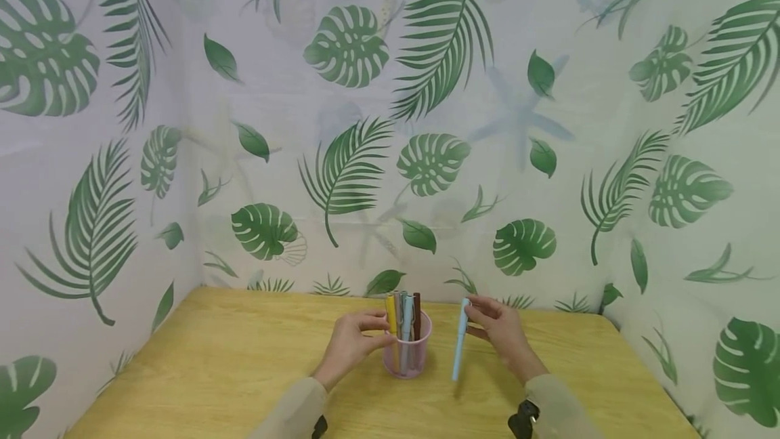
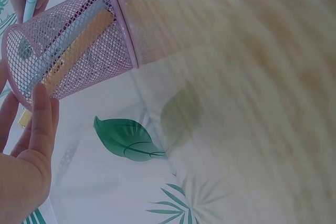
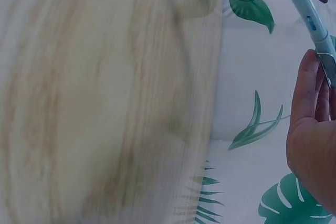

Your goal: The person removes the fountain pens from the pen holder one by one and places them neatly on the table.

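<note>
A pink mesh pen holder point(image 1: 428, 327) stands upright on the table with several pens in it. Among them are a yellow pen point(image 1: 391, 310), a light blue pen point(image 1: 407, 320) and a dark brown one point(image 1: 417, 307). My left hand point(image 1: 352, 345) holds the holder's left side near the rim, thumb in front, next to the yellow pen. To the right, my right hand point(image 1: 501, 329) pinches another light blue pen point(image 1: 459, 347) near its upper, clip end. That pen hangs almost upright, slightly tilted, apart from the holder.
The wood-grain table point(image 1: 244, 344) reaches back to a white curtain point(image 1: 365, 256) printed with green leaves. More of the same cloth encloses the left and right sides. A black wristband point(image 1: 524, 419) shows at the right sleeve.
</note>
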`<state>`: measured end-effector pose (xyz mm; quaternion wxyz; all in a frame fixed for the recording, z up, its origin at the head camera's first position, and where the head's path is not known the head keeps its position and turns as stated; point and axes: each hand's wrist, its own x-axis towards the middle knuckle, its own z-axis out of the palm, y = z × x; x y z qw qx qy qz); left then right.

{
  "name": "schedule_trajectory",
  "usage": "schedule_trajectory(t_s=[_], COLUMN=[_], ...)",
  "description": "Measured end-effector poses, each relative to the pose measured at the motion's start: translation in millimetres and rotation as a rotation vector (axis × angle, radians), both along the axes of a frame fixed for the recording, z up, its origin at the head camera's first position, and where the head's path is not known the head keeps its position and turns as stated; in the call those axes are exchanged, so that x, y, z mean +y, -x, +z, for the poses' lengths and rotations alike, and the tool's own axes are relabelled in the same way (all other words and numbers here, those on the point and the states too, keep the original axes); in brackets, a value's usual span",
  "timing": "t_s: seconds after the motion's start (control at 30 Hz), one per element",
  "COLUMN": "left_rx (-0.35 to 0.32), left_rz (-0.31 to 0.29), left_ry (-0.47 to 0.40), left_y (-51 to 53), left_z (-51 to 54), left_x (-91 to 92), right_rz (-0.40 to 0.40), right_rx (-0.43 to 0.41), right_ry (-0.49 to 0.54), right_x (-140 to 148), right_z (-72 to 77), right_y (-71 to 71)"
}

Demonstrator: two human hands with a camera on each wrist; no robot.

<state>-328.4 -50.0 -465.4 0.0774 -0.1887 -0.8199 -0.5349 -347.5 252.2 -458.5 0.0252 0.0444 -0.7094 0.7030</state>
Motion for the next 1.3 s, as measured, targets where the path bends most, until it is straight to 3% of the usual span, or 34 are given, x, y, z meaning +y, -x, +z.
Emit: schedule_trajectory(t_s=[0.17, 0.5, 1.3], left_rx=[-0.006, -0.007, -0.009], left_rz=[-0.007, -0.013, -0.041], left_ry=[-0.011, -0.003, -0.035], left_y=[0.3, -2.0, -0.3], left_z=[1.8, 1.8, 1.4], left_x=[0.1, -0.6, -2.2], right_rz=[-0.005, 0.023, 0.092], right_rx=[0.007, -0.059, -0.141], right_ry=[-0.009, -0.066, -0.235], right_x=[0.1, -4.0, -13.8], right_z=[-3.9, -19.9, -30.7], right_y=[1.5, 5.3, 10.2])
